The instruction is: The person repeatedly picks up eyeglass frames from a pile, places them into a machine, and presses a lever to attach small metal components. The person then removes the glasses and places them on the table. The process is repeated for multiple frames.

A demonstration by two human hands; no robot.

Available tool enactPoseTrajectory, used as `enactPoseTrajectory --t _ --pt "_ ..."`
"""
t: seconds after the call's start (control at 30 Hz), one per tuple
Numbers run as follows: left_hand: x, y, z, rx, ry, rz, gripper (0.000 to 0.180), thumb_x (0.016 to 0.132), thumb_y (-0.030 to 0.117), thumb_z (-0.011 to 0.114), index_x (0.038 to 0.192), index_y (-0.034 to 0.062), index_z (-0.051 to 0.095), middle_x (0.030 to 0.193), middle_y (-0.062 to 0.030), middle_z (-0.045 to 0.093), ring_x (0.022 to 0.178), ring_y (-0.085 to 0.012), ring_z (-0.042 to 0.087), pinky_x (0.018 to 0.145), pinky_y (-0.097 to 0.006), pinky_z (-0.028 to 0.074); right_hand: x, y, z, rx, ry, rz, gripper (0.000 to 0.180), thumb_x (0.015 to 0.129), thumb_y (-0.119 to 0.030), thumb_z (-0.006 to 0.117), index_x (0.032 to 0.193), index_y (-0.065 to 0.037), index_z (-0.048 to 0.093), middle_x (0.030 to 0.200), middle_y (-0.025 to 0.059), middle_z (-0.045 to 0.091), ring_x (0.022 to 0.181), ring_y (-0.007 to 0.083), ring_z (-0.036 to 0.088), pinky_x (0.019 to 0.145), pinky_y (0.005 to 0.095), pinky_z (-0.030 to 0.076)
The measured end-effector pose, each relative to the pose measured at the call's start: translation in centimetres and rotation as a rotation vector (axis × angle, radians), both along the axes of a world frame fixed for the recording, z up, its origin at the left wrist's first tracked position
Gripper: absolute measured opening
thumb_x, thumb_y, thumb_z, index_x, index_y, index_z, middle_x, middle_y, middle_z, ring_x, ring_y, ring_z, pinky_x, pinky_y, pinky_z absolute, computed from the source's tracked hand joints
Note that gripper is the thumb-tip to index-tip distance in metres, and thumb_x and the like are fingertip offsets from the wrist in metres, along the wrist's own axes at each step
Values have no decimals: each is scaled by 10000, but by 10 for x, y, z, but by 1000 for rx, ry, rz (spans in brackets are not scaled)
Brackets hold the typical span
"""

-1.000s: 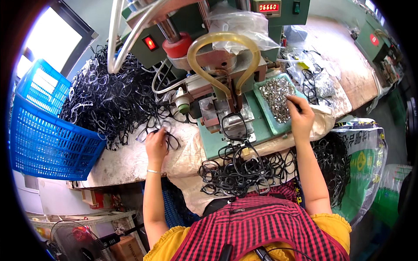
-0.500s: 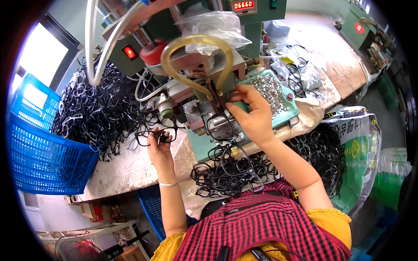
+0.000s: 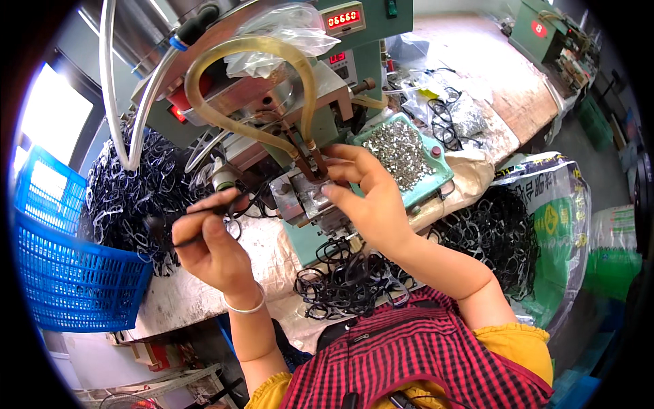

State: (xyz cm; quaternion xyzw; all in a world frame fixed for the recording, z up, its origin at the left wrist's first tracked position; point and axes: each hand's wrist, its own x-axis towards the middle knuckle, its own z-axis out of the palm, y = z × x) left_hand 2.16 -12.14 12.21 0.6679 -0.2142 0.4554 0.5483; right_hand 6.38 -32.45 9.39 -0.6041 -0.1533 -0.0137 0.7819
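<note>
My left hand (image 3: 216,253) is closed on a black eyeglass frame (image 3: 193,223), smeared by motion, left of the machine. My right hand (image 3: 373,204) reaches to the metal fixture (image 3: 308,195), thumb and fingers bent at its right side beneath the two upright copper-coloured electrodes (image 3: 311,163). Whatever lies between those fingertips is too small or hidden. No eyeglass frame shows on the fixture. Right of it, a green tray (image 3: 444,173) holds many small metal pieces (image 3: 398,153).
A big heap of black frames (image 3: 136,198) lies at left by a blue basket (image 3: 82,286). More black frames (image 3: 347,276) lie before the machine. At right stands a sack (image 3: 562,225) beside another heap (image 3: 490,238). A yellowish hose (image 3: 197,75) loops over the fixture.
My left hand has moved left and nearer, with an eyeglass frame in it. The frame that was in the fixture is no longer there. My right hand remains at the fixture; the view has shifted.
</note>
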Motion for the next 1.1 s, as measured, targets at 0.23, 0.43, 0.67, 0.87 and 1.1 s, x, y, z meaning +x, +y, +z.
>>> enactPoseTrajectory --t 0.23,0.43,0.67,0.87,1.1 --pt "-15 -45 -20 668 -11 -8 164 782 70 782 942 78 749 1010 -91 763 858 -289 691 870 -450 549 49 -63 -47 -922 -514 -382 270 808 -117 729 1069 -50 712 1235 195 665 1248 355 582 1067 452 443" --pt "-11 -43 -33 651 -36 6 237 725 124 842 950 113 766 1038 -35 747 846 -280 649 815 -424 544 73 -105 -107 -1066 -496 -558 162 747 -142 794 898 -106 751 1230 200 656 1270 388 544 1073 469 423" --pt "-21 -47 -50 585 10 47 306 780 119 800 1075 88 726 1160 -40 719 987 -258 656 956 -457 526 91 -60 -83 -982 -584 -540 109 799 -95 715 899 -53 706 1054 143 685 1100 386 603 954 455 467" --pt "-92 -11 -68 695 92 502 370 788 94 772 1153 126 718 1240 -111 705 1126 -263 671 1022 -429 478 77 -98 -110 -867 -396 -490 135 896 -60 675 1017 -34 731 1067 124 723 1012 286 663 958 368 497" --pt "-86 117 -66 160 589 934 221 858 112 753 1076 94 726 931 -76 601 802 -193 588 678 -302 480 78 -101 -128 -92 15 -527 177 961 -57 663 1118 8 712 1064 50 711 963 112 626 906 251 482"
